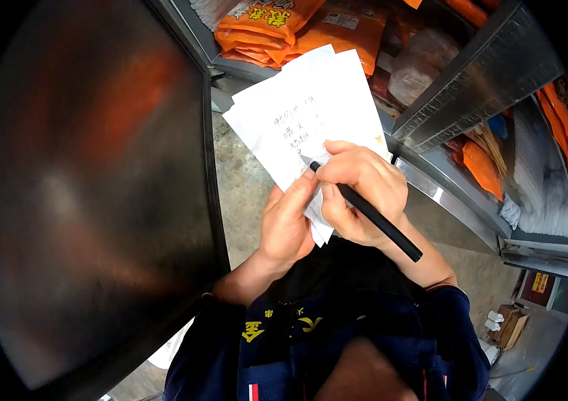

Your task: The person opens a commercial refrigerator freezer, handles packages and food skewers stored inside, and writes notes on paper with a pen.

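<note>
Several loose white sheets of paper [264,110] are held up in the middle of the view, with a few short lines of dark handwriting on the top one. My left hand [287,224] grips their lower edge, thumb on top. In my right hand [367,190] is a black pen [381,224], its tip pointing at the paper just under the last written line. The fingers of my right hand also rest against the sheets, close to my left thumb.
An open dark door [90,200] fills the left side. Ahead, a metal cabinet frame [478,73] surrounds shelves with orange packages [344,33] and frosty bags [421,67]. Cardboard boxes [508,327] stand at the lower right, above the grey floor [247,170].
</note>
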